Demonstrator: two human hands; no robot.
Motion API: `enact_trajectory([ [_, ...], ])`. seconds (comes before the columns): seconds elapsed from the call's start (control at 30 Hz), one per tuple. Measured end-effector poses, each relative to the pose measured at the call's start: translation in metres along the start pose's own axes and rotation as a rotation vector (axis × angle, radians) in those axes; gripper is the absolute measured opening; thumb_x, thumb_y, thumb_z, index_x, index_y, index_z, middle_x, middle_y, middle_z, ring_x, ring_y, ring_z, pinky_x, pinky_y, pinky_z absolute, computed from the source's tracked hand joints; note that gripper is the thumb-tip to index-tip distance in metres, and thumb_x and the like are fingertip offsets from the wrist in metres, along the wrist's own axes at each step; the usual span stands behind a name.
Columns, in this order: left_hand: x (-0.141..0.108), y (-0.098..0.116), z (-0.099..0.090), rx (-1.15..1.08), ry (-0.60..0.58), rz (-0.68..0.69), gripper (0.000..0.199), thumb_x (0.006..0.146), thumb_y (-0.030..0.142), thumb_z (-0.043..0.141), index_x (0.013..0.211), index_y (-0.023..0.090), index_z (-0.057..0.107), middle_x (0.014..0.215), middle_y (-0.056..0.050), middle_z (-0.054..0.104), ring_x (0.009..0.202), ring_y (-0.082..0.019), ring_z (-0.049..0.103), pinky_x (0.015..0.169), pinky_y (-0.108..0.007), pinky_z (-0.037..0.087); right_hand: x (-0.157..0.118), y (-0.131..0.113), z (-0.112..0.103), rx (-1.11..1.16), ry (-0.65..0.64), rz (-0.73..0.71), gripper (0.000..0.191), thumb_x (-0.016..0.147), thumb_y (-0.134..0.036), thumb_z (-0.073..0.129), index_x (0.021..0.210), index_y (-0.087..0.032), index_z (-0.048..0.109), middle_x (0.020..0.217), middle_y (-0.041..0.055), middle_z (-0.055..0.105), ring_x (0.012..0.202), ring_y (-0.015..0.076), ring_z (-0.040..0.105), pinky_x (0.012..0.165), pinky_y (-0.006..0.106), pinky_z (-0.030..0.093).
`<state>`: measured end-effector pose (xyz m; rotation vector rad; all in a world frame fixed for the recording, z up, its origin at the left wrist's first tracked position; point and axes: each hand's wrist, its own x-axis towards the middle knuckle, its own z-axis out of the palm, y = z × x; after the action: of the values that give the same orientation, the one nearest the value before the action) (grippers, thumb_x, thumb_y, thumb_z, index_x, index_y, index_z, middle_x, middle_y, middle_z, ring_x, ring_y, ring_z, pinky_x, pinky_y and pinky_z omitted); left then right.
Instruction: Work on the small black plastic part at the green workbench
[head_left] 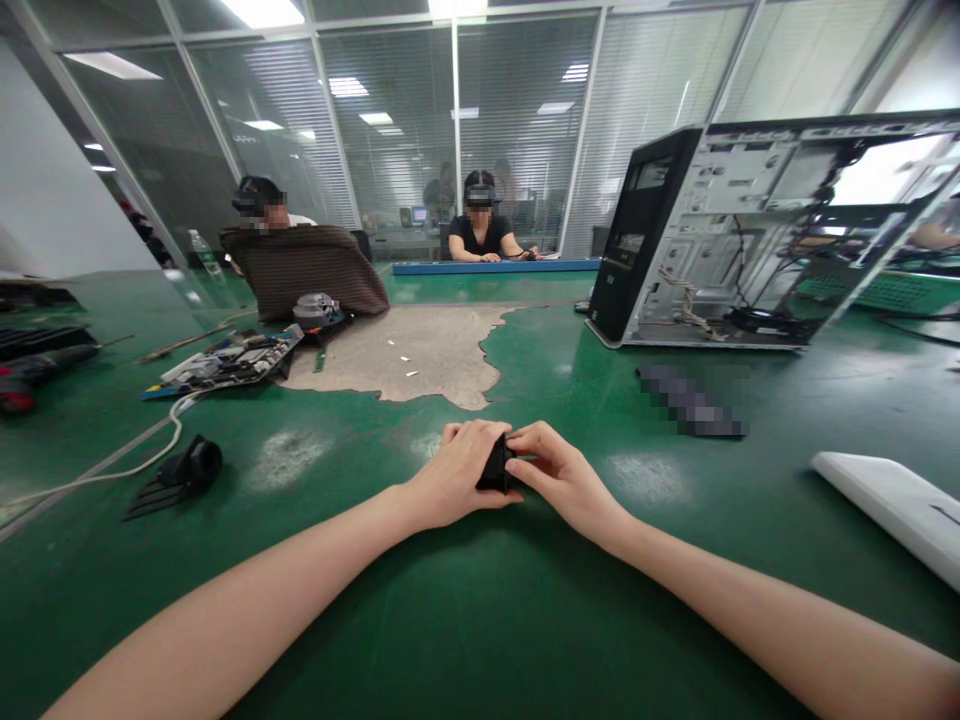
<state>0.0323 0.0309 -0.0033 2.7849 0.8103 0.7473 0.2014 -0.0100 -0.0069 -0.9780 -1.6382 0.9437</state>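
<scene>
A small black part (495, 466) is held between both hands, low over the green table (480, 620) near the middle. My left hand (459, 470) wraps around its left side, with fingers over the top and the thumb beneath. From the right, my right hand (556, 468) pinches its edge between thumb and fingers. Much of the part is covered by my fingers, so its exact shape cannot be made out.
An open computer case (652, 240) stands at the back right. A circuit board (232, 362), a black fan-like piece (184, 472) and cables lie left. A blurred dark object (691, 402) and a white device (892, 500) lie right. Two people sit across the table.
</scene>
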Motion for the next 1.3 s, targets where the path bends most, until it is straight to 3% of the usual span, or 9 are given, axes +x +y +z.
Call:
enact_trajectory([
  [0.17, -0.003, 0.0, -0.002, 0.043, -0.014, 0.029, 0.064, 0.072, 0.045, 0.064, 0.119, 0.02, 0.029, 0.116, -0.01, 0.048, 0.107, -0.026, 0.043, 0.087, -0.039, 0.031, 0.002, -0.002, 0.0, 0.051, -0.047, 0.106, 0.022, 0.076, -0.025, 0.059, 0.092, -0.022, 0.045, 0.093, 0.0023, 0.053, 0.093, 0.0184, 0.056, 0.079, 0.036, 0.05],
  [0.33, -0.005, 0.001, -0.002, 0.063, -0.008, 0.042, 0.066, 0.072, 0.044, 0.065, 0.12, 0.019, 0.028, 0.117, -0.011, 0.047, 0.108, -0.026, 0.043, 0.088, -0.04, 0.03, -0.003, -0.002, -0.003, 0.057, -0.142, 0.082, 0.017, 0.08, -0.026, 0.055, 0.093, -0.022, 0.045, 0.093, 0.0013, 0.054, 0.088, 0.0163, 0.059, 0.079, 0.035, 0.051],
  [0.5, -0.005, 0.001, -0.002, 0.075, 0.0, 0.046, 0.066, 0.071, 0.044, 0.065, 0.12, 0.019, 0.029, 0.117, -0.011, 0.047, 0.108, -0.026, 0.043, 0.088, -0.039, 0.03, -0.006, 0.0, -0.002, -0.077, -0.114, -0.052, 0.02, 0.079, -0.025, 0.057, 0.097, -0.023, 0.049, 0.101, 0.0028, 0.049, 0.095, 0.0167, 0.054, 0.085, 0.034, 0.049],
  [0.67, -0.007, 0.001, -0.004, 0.096, 0.002, 0.046, 0.068, 0.071, 0.045, 0.065, 0.121, 0.019, 0.028, 0.117, -0.011, 0.047, 0.108, -0.026, 0.043, 0.088, -0.04, 0.031, 0.0, 0.0, 0.001, 0.031, -0.066, 0.052, 0.014, 0.08, -0.032, 0.054, 0.087, -0.022, 0.047, 0.085, -0.0001, 0.052, 0.08, 0.0149, 0.057, 0.071, 0.031, 0.051],
  [0.83, -0.013, 0.003, -0.008, 0.131, -0.025, 0.036, 0.064, 0.073, 0.047, 0.062, 0.12, 0.018, 0.03, 0.117, -0.012, 0.047, 0.107, -0.027, 0.043, 0.087, -0.041, 0.032, 0.003, -0.003, 0.002, 0.091, -0.121, 0.167, 0.023, 0.077, -0.031, 0.059, 0.092, -0.021, 0.045, 0.089, 0.0012, 0.056, 0.084, 0.0165, 0.058, 0.075, 0.034, 0.049],
  [1.07, -0.015, 0.001, -0.005, 0.115, 0.016, 0.021, 0.064, 0.072, 0.043, 0.064, 0.12, 0.018, 0.029, 0.116, -0.011, 0.048, 0.108, -0.027, 0.043, 0.087, -0.041, 0.032, -0.006, -0.003, 0.003, 0.085, -0.183, 0.092, 0.025, 0.077, -0.023, 0.06, 0.095, -0.023, 0.043, 0.094, -0.0001, 0.052, 0.083, 0.0147, 0.06, 0.072, 0.031, 0.049],
  [1.3, -0.015, 0.001, -0.006, 0.112, 0.007, 0.021, 0.066, 0.071, 0.043, 0.064, 0.122, 0.018, 0.029, 0.117, -0.012, 0.047, 0.108, -0.027, 0.043, 0.088, -0.041, 0.032, -0.001, 0.0, 0.004, 0.071, -0.137, 0.081, 0.014, 0.082, -0.029, 0.052, 0.091, -0.022, 0.044, 0.088, -0.0002, 0.054, 0.086, 0.0151, 0.058, 0.075, 0.031, 0.048],
])
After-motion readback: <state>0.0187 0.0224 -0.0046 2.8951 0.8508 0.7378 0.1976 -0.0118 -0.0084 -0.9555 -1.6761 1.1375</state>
